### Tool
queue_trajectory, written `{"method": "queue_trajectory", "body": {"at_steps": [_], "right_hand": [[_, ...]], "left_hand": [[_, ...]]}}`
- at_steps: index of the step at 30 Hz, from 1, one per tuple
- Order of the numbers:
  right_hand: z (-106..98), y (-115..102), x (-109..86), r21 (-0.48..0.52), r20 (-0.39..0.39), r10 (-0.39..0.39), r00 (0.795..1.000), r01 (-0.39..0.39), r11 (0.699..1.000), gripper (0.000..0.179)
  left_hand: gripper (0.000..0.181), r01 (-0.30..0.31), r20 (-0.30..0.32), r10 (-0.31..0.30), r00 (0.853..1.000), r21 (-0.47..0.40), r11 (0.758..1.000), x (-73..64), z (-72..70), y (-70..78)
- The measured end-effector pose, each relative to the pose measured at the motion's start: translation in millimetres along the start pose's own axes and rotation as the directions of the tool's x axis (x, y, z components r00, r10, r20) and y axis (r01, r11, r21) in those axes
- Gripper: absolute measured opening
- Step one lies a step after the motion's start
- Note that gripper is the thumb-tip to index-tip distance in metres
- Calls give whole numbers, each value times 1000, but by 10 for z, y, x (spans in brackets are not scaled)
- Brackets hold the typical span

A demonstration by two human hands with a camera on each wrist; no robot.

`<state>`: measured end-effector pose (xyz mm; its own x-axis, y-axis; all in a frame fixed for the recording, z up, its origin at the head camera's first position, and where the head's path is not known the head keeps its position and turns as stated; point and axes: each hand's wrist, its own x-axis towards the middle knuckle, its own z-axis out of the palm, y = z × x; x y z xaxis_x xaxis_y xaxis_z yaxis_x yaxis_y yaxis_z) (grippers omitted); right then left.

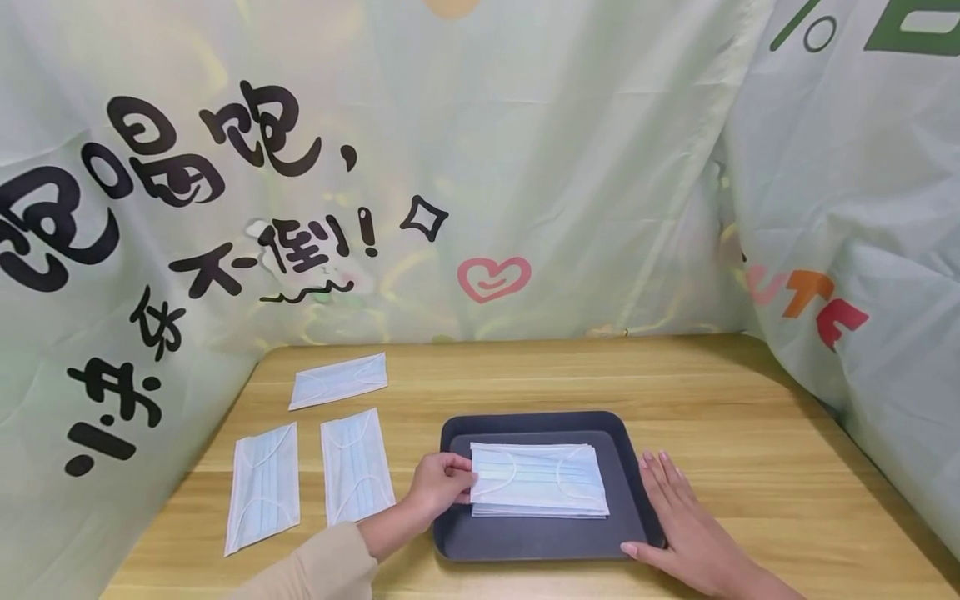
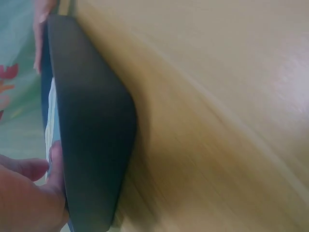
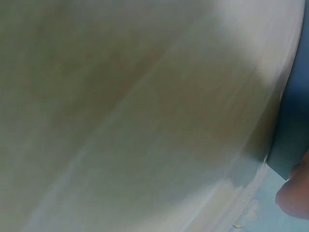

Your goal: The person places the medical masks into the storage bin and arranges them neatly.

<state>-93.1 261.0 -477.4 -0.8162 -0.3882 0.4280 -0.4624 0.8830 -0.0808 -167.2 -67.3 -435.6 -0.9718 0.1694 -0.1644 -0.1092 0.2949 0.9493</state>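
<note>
A stack of pale blue face masks lies inside a dark grey tray. My left hand reaches over the tray's left rim and pinches the left end of the top mask between thumb and fingers. That mask sits slightly askew on the stack. In the left wrist view, the thumb and a finger meet at the masks' edge, behind the tray wall. With fingers extended, my right hand rests against the tray's right side. Only a fingertip of it shows in the right wrist view.
Three separate masks lie left of the tray: one at the back, one at the far left and one nearer the tray. The wooden table is bordered by a printed curtain at the back and sides.
</note>
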Motion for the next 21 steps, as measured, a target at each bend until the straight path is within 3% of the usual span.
{"method": "queue_trajectory", "body": {"at_steps": [12,16,21], "right_hand": [[1,-29,1,11,14,9,1000,-10,1000,104],[7,-20,5,14,17,18,1000,-19,1000,104],[8,-4,7,13,14,14,1000,-14,1000,103]], "left_hand": [[28,-2,46,-4,999,126,992,-104,-58,121],[27,-69,75,53,996,228,971,-150,-116,166],[15,-198,105,172,979,332,922,-180,-172,192]]}}
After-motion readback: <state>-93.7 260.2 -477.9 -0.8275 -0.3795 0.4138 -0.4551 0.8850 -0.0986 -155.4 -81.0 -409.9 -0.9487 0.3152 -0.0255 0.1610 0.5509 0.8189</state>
